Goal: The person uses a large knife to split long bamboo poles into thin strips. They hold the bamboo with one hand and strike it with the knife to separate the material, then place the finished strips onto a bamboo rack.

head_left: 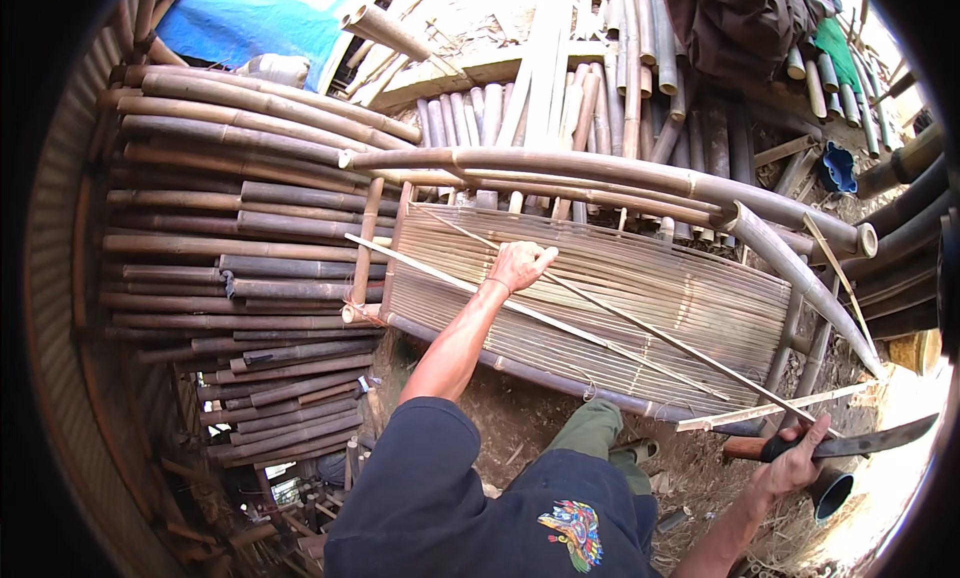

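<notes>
A slatted bamboo bench (610, 253) stretches across in front of me. My left hand (520, 266) is closed over its middle, gripping a long thin bamboo strip (660, 333) that slants down to the right. At the lower right, my right hand (793, 468) is closed around a machete (880, 442), whose wooden handle shows left of the fingers and whose dark blade points right. The strip's lower end meets that same hand beside the blade. A second, paler strip (420, 266) lies diagonally over the slats, passing under my left wrist.
A split bamboo piece (780, 406) crosses the bench's near right corner. Thick bamboo poles (560, 161) run along its far side. Stacked poles (240, 248) fill the left. A blue tarp (260, 18) lies at the far left, and a dark cylindrical container (832, 496) stands below the machete.
</notes>
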`<action>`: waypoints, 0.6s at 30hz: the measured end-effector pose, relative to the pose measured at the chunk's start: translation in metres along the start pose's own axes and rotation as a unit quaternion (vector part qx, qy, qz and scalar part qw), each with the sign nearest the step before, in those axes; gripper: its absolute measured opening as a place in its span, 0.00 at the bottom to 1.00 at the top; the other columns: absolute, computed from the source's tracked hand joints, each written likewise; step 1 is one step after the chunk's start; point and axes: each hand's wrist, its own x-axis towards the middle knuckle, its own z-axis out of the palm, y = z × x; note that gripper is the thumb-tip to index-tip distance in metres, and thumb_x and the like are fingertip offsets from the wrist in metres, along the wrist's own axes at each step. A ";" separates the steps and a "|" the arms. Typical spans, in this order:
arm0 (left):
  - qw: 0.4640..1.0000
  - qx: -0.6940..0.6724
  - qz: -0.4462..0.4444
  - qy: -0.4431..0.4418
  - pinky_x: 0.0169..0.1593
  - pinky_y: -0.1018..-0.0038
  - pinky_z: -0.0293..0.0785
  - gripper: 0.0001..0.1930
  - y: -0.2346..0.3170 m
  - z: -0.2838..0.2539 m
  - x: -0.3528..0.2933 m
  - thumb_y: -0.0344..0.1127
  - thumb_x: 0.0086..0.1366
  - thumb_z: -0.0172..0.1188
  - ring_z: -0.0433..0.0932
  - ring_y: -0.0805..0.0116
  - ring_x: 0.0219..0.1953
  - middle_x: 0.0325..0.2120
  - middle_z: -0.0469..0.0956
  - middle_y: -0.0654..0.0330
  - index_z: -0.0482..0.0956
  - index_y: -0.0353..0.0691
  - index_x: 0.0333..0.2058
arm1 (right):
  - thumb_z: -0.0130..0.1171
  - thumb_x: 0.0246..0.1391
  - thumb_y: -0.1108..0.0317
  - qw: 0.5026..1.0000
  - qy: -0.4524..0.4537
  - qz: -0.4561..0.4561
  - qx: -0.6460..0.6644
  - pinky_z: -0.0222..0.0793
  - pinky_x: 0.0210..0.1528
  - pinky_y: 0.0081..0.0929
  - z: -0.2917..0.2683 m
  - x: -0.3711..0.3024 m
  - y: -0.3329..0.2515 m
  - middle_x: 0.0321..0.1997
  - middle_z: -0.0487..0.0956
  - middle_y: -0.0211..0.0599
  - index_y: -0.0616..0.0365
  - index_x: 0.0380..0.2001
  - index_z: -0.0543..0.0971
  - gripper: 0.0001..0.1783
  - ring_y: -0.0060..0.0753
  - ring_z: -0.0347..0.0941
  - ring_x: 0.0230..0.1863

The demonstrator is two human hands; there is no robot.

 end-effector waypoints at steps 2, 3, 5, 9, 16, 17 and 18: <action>0.992 -0.084 0.095 -0.012 0.43 0.63 0.73 0.22 0.051 0.001 0.005 0.53 0.67 0.49 0.78 0.51 0.38 0.33 0.81 0.50 0.82 0.39 0.36 | 0.64 0.55 0.59 0.999 0.038 0.011 -0.023 0.56 0.17 0.13 0.012 0.005 0.004 0.20 0.71 0.28 0.58 0.25 0.75 0.14 0.17 0.63 0.18; 0.979 -0.109 0.172 -0.035 0.44 0.63 0.73 0.22 0.080 0.006 0.004 0.53 0.66 0.50 0.78 0.51 0.39 0.34 0.80 0.50 0.81 0.39 0.37 | 0.63 0.56 0.59 0.999 0.009 0.030 -0.010 0.56 0.17 0.14 0.013 0.017 0.013 0.21 0.71 0.28 0.58 0.26 0.75 0.14 0.17 0.63 0.17; 0.948 -0.127 0.273 -0.104 0.43 0.64 0.73 0.21 0.124 0.030 -0.001 0.52 0.66 0.51 0.78 0.51 0.39 0.34 0.80 0.51 0.81 0.39 0.38 | 0.62 0.57 0.59 0.999 -0.005 0.028 -0.027 0.58 0.16 0.14 0.014 0.031 0.024 0.23 0.73 0.29 0.60 0.30 0.75 0.14 0.16 0.63 0.16; 0.951 -0.033 0.207 -0.226 0.31 0.61 0.69 0.26 0.156 0.078 0.024 0.60 0.65 0.51 0.74 0.52 0.24 0.18 0.74 0.50 0.80 0.41 0.26 | 0.60 0.58 0.55 0.989 -0.056 0.090 -0.104 0.63 0.14 0.16 0.014 0.065 0.021 0.29 0.79 0.39 0.64 0.42 0.70 0.22 0.16 0.67 0.13; 0.938 0.133 0.064 -0.314 0.50 0.54 0.71 0.37 0.165 0.203 0.134 0.72 0.61 0.40 0.76 0.42 0.46 0.38 0.79 0.42 0.84 0.43 0.36 | 0.52 0.62 0.54 0.979 0.051 0.066 -0.185 0.63 0.15 0.14 -0.104 0.051 0.030 0.42 0.79 0.46 0.62 0.58 0.63 0.29 0.17 0.66 0.14; 0.942 0.136 0.059 -0.301 0.50 0.55 0.71 0.38 0.158 0.221 0.151 0.72 0.61 0.40 0.76 0.43 0.46 0.38 0.79 0.42 0.84 0.43 0.36 | 0.52 0.63 0.55 0.973 0.079 0.078 -0.203 0.62 0.15 0.14 -0.130 0.046 0.038 0.41 0.79 0.46 0.62 0.60 0.61 0.30 0.16 0.65 0.14; 0.946 0.140 0.053 -0.287 0.50 0.55 0.71 0.38 0.150 0.237 0.168 0.73 0.61 0.40 0.76 0.43 0.46 0.38 0.79 0.42 0.84 0.43 0.37 | 0.52 0.63 0.55 0.965 0.107 0.092 -0.220 0.62 0.15 0.14 -0.155 0.040 0.047 0.41 0.79 0.45 0.62 0.62 0.60 0.31 0.16 0.65 0.14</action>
